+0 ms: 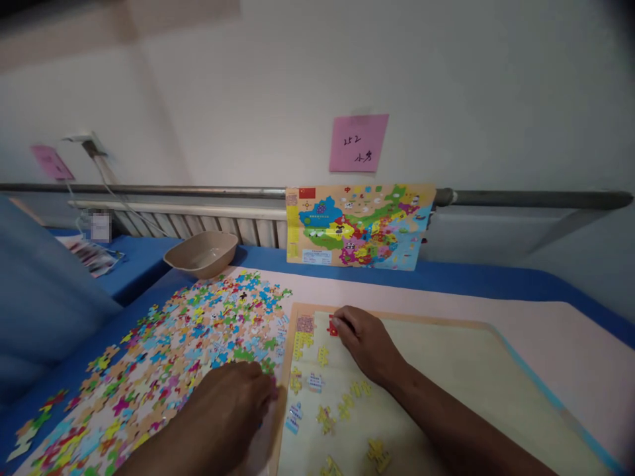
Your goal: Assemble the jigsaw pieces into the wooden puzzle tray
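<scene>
My right hand point(364, 337) has its thumb and fingers pinched on a red jigsaw puzzle piece point(333, 326), which lies near the upper left of the puzzle board point(446, 377). Beside the board's left edge, my left hand point(233, 400) is closed, and a small purple bit of a puzzle piece point(274, 389) shows at its fingertips. Several yellow puzzle pieces point(323, 356) lie loose on the board's left part. A light-blue piece with print point(315, 381) is among them. Joined pieces point(304, 325) fill the board's top left corner.
A large spread of mixed puzzle pieces point(198, 330) covers the left of the table. Behind it stands a beige plastic basin point(202, 254). A colourful map picture point(362, 228) leans against the pipe point(520, 198). A pink note point(358, 143) is on the wall.
</scene>
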Tool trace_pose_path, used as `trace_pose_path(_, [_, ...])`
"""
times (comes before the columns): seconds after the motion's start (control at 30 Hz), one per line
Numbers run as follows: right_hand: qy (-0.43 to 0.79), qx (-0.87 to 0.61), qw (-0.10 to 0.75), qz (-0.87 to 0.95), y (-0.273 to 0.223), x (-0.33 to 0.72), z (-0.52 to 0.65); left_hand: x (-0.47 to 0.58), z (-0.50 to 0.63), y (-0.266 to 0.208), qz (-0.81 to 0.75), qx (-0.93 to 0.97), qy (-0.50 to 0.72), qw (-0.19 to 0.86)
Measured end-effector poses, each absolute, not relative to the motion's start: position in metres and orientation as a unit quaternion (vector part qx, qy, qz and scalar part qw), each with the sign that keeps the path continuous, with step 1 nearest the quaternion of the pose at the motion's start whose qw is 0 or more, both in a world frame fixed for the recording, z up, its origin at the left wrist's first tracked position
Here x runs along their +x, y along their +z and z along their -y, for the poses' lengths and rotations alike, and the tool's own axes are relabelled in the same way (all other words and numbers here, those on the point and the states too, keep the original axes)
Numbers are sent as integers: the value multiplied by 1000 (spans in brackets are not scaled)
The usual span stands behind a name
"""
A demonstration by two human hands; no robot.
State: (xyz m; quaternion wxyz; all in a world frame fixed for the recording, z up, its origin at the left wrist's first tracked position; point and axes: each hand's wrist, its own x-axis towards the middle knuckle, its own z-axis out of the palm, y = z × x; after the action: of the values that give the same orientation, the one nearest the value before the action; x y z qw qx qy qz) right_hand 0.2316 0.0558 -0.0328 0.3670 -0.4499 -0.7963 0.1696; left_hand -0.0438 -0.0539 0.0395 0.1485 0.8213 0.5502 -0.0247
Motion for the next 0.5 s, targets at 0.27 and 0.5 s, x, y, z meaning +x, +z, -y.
trace_pose_path(0.27, [137, -437, 344, 820, -32, 234, -55, -24, 45, -13, -549, 814, 187, 48])
trace_pose_path(0.5, [113, -401, 309, 855, -14, 231, -47, -31, 50, -29, -547, 816, 185, 2])
